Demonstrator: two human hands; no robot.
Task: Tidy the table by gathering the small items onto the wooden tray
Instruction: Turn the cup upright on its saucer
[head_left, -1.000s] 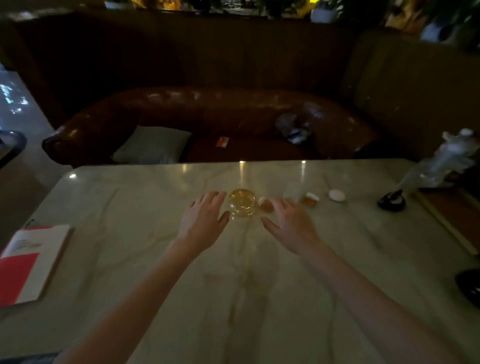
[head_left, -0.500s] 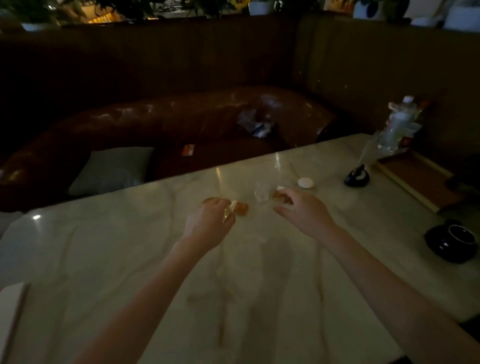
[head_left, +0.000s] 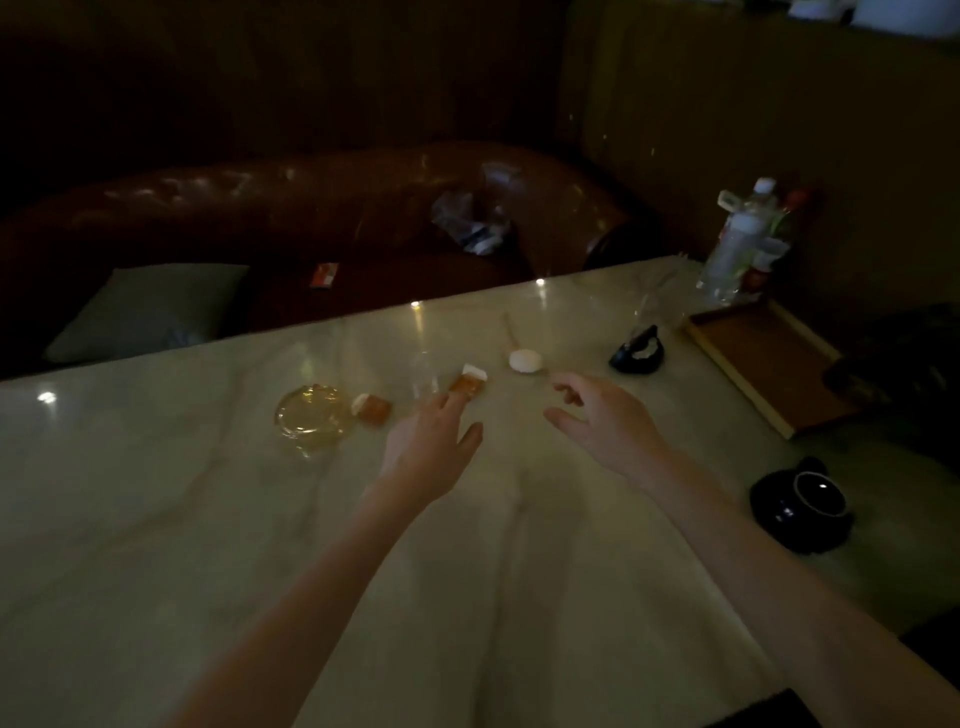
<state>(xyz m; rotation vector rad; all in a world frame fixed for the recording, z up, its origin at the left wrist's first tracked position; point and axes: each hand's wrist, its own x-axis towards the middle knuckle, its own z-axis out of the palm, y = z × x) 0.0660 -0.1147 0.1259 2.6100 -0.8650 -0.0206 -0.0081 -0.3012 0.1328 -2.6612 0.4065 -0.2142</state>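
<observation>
Both hands are out over the pale marble bench (head_left: 208, 519), neither holding anything. The left hand (head_left: 434, 452) reaches forward with fingers straight and spread, fingertips touching the near end of an amber vial with a white cap (head_left: 469, 383). The right hand (head_left: 602, 423) hovers loosely open, fingers relaxed and slightly curled, just short of the white round lid (head_left: 525, 360). Taking that vial as the landmark: a second amber vial (head_left: 372, 407) lies to its left, beside a clear glass ashtray (head_left: 314, 415); a small clear glass (head_left: 425, 376) stands just left of it. Far to its right, the wooden tray (head_left: 766, 358) sits at the bench edge, a black holder (head_left: 638, 353) between them and a plastic bottle (head_left: 735, 244) behind the tray. A black pot (head_left: 802, 506) sits nearer, right.
</observation>
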